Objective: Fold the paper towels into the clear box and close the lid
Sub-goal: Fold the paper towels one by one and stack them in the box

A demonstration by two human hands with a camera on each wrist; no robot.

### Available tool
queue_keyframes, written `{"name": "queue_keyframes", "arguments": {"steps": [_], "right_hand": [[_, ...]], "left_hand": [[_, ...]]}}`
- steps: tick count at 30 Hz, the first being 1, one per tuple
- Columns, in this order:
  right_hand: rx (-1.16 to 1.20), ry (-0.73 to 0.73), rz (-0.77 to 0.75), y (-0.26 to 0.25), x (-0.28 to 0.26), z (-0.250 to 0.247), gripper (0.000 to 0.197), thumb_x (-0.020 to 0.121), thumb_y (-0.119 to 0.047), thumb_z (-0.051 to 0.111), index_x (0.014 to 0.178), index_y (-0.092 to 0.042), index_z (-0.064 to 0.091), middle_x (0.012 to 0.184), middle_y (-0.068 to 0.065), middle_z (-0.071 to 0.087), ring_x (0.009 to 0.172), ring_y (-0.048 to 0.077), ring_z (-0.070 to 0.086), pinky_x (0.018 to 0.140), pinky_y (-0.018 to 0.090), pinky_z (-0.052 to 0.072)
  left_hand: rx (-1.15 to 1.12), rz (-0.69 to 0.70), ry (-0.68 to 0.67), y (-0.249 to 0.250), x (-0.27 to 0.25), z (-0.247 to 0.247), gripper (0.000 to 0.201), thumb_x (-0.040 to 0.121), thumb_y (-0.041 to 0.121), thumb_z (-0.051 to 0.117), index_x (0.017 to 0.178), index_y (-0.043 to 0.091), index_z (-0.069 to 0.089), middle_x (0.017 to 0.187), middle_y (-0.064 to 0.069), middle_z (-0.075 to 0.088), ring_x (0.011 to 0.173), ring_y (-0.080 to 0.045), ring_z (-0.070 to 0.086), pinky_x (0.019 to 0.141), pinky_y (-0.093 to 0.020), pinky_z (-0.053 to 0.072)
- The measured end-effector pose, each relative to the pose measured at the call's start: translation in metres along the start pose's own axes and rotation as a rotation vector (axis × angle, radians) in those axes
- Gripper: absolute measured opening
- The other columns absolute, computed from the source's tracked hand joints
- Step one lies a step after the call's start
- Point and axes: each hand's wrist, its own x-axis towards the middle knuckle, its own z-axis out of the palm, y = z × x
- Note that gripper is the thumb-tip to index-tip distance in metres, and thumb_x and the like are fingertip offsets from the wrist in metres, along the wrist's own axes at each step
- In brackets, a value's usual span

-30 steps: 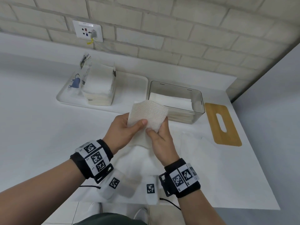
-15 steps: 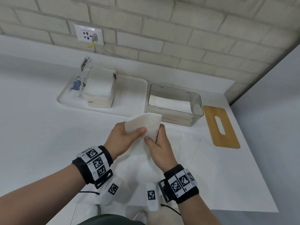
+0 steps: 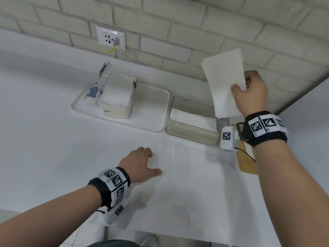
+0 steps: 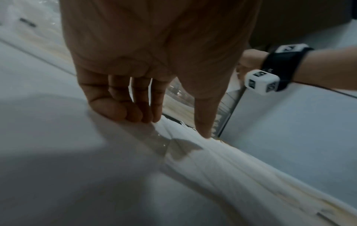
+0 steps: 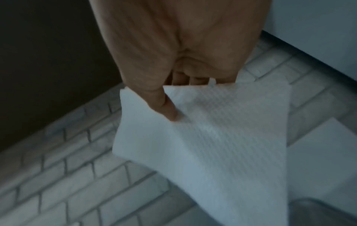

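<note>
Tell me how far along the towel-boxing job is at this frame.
Midway. Done: folded towels already lie in the clear box. In hand: the right hand holds a folded towel above it. Left: the pack on the tray, and the wooden lid is still off.

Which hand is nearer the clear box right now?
Right. The right hand holds a folded paper towel raised over the clear box's right end; the left hand rests on the sheet in front, down on the counter.
</note>
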Motion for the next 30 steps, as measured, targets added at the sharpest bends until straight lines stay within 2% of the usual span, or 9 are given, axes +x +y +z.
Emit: {"name": "queue_keyframes", "arguments": {"steps": [3,7,10,13,15,18,23,27,30], "right_hand": [[-0.283,-0.329,-0.097,0.006,0.026,0.011,0.031,0.087,-0.012,0.065,0.118,-0.011,0.065,0.116,0.008,0.070,0.105,0.027,0.064,0.080,0.023,0.038],[-0.444,-0.794,-0.102,0.006,0.043,0.034,0.036,0.086,-0.012,0.072,0.121,-0.015,0.065,0.121,0.006,0.069,0.101,0.021,0.062,0.082,0.025,0.042],[-0.473,-0.892,-0.101,0.004,0.049,0.049,0.038,0.085,-0.015,0.075,0.122,-0.018,0.066,0.119,0.004,0.069,0.104,0.022,0.064,0.085,0.028,0.047],[-0.555,-1.021,-0.103,0.008,0.052,0.069,0.042,0.084,-0.021,0.076,0.124,-0.023,0.065,0.120,-0.002,0.069,0.108,0.021,0.065,0.096,0.031,0.050],[-0.590,-1.089,-0.113,0.011,0.050,0.083,0.043,0.083,-0.024,0.078,0.125,-0.026,0.065,0.121,-0.006,0.069,0.106,0.017,0.065,0.096,0.030,0.049],[-0.571,-1.093,-0.112,0.016,0.049,0.098,0.045,0.085,-0.019,0.078,0.128,-0.024,0.065,0.121,-0.008,0.067,0.107,0.014,0.061,0.091,0.024,0.042],[-0.539,-1.096,-0.110,0.012,0.045,0.089,0.033,0.090,-0.025,0.071,0.122,-0.031,0.070,0.122,-0.010,0.070,0.118,0.014,0.061,0.106,0.030,0.044],[-0.421,-0.932,-0.122,-0.004,0.026,0.049,0.036,0.094,-0.026,0.064,0.129,-0.029,0.067,0.128,-0.008,0.066,0.120,0.014,0.058,0.096,0.023,0.041],[-0.134,-0.753,-0.050,-0.010,-0.024,0.014,0.023,0.093,-0.024,0.067,0.115,-0.030,0.072,0.105,-0.014,0.072,0.093,0.004,0.066,0.072,0.009,0.042]], "left_hand": [[0.129,0.013,-0.014,0.008,-0.004,0.004,0.069,0.076,0.062,0.074,0.130,0.027,0.047,0.115,0.009,0.046,0.104,-0.016,0.049,0.078,-0.034,0.047],[0.093,-0.027,-0.031,0.003,0.000,-0.002,0.050,0.081,0.046,0.073,0.122,0.026,0.053,0.109,0.009,0.045,0.095,-0.016,0.049,0.078,-0.032,0.047],[0.089,-0.052,-0.042,-0.005,0.001,-0.009,0.034,0.082,0.039,0.073,0.103,0.030,0.048,0.101,0.009,0.046,0.089,-0.016,0.050,0.069,-0.028,0.041],[0.051,-0.074,-0.020,-0.012,0.001,-0.011,0.030,0.081,0.032,0.073,0.097,0.030,0.047,0.093,0.013,0.049,0.081,-0.014,0.051,0.060,-0.024,0.036],[0.004,-0.091,0.003,-0.016,0.001,-0.012,0.029,0.079,0.027,0.071,0.095,0.031,0.047,0.087,0.013,0.052,0.077,-0.015,0.053,0.060,-0.025,0.040],[-0.029,-0.103,0.031,-0.019,0.002,-0.011,0.028,0.078,0.025,0.068,0.096,0.032,0.047,0.089,0.010,0.057,0.080,-0.022,0.061,0.068,-0.029,0.050],[-0.023,-0.092,0.081,-0.018,0.005,-0.017,0.018,0.084,0.026,0.066,0.097,0.028,0.053,0.094,0.005,0.065,0.085,-0.026,0.064,0.076,-0.031,0.055],[-0.036,-0.060,0.124,-0.021,0.006,-0.023,0.013,0.088,0.025,0.065,0.095,0.030,0.054,0.089,0.009,0.069,0.082,-0.021,0.065,0.072,-0.030,0.051],[-0.016,-0.027,0.165,-0.024,0.006,-0.028,0.017,0.088,0.024,0.063,0.080,0.034,0.051,0.086,0.010,0.070,0.081,-0.022,0.066,0.076,-0.033,0.055]]}}
